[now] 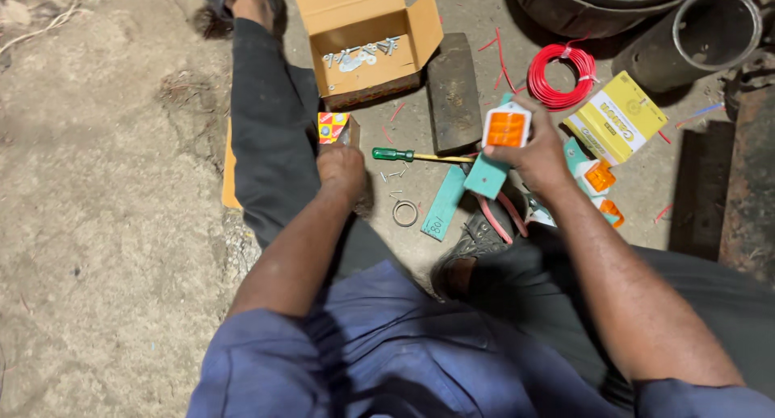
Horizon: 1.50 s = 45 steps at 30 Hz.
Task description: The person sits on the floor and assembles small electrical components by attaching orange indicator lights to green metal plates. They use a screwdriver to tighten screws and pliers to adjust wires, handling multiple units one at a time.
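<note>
Screwdriver — screws between hands

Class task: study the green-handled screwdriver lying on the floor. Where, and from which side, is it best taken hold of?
Probably the green handle of the screwdriver, from above: it lies flat, handle clear and nearest the left hand, while its tip runs under the right hand.

red wire coil, cardboard box (open), screwdriver

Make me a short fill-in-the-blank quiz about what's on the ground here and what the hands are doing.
1. The right hand holds a white lamp with an ____ lens.
2. The coil of wire is ____.
3. The screwdriver has a ____ handle.
4. The left hand rests beside a small colourful ____.

Missing words: orange; red; green; box
</note>
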Each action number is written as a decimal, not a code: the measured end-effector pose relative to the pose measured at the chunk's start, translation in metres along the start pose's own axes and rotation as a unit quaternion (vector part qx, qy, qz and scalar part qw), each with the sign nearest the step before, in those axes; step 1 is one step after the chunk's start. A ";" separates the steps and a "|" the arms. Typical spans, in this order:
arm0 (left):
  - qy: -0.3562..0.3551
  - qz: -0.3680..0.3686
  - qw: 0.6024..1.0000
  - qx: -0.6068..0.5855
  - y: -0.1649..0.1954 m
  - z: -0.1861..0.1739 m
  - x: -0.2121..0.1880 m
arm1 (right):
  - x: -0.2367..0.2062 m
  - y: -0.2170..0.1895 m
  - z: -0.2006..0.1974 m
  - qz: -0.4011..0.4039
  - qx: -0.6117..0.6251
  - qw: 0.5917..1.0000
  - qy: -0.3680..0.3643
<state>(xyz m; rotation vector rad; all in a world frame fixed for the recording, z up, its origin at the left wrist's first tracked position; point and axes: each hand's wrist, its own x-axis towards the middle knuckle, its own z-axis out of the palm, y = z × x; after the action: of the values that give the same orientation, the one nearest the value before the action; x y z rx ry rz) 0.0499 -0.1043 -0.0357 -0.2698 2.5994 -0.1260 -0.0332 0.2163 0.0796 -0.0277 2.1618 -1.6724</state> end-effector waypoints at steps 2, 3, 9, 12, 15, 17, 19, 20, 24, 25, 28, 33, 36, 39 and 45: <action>0.107 0.100 0.987 -0.068 0.007 -0.001 0.005 | -0.001 0.005 0.008 -0.003 -0.023 1.000 -0.015; 0.159 0.148 0.970 -0.105 0.011 -0.002 0.008 | -0.001 0.009 0.013 -0.018 -0.038 0.999 -0.024; 0.109 0.148 0.960 -0.211 0.044 0.005 0.039 | -0.006 0.024 0.026 0.028 -0.109 0.991 -0.078; 0.087 0.131 0.978 -0.139 0.052 0.021 0.043 | -0.010 0.030 0.022 0.046 -0.080 0.993 -0.076; 0.096 0.165 0.975 -0.115 0.049 0.034 0.044 | -0.011 0.030 0.018 0.053 -0.058 0.995 -0.063; 0.086 0.184 0.972 -0.114 0.045 0.036 0.046 | -0.008 0.027 0.018 0.052 -0.061 0.995 -0.052; 0.081 0.204 0.970 -0.105 0.042 0.034 0.045 | -0.006 0.022 0.019 0.052 -0.080 0.995 -0.043; 0.081 0.214 0.968 -0.099 0.044 0.034 0.042 | -0.006 0.019 0.020 0.047 -0.091 0.994 -0.043; -0.029 0.223 0.968 -0.107 0.064 0.030 0.012 | -0.003 0.013 0.028 0.047 -0.094 0.993 -0.044; -0.049 0.223 0.966 -0.122 0.072 0.031 0.001 | -0.003 0.014 0.030 0.052 -0.084 0.994 -0.048; -0.054 0.179 0.964 -0.187 0.088 0.026 -0.021 | -0.002 0.025 0.044 0.052 0.024 0.998 0.007; -0.081 0.108 0.684 -0.717 0.087 -0.007 -0.022 | -0.007 0.051 0.061 0.066 0.083 0.994 -0.015; -0.171 0.112 0.614 -0.763 0.083 -0.030 -0.023 | -0.008 0.059 0.067 0.028 0.033 0.999 -0.034; -0.104 0.154 0.667 -0.721 0.089 -0.041 -0.030 | -0.009 0.059 0.071 -0.091 -0.071 0.993 -0.027; -0.114 0.120 0.610 -0.775 0.089 -0.040 -0.031 | -0.016 0.043 0.069 -0.002 0.086 0.990 -0.110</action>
<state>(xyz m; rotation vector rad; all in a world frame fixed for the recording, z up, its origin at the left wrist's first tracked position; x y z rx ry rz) 0.0411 -0.0089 0.0009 -0.4257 1.6922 2.1217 0.0140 0.1691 0.0303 -0.1590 1.8528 -1.7633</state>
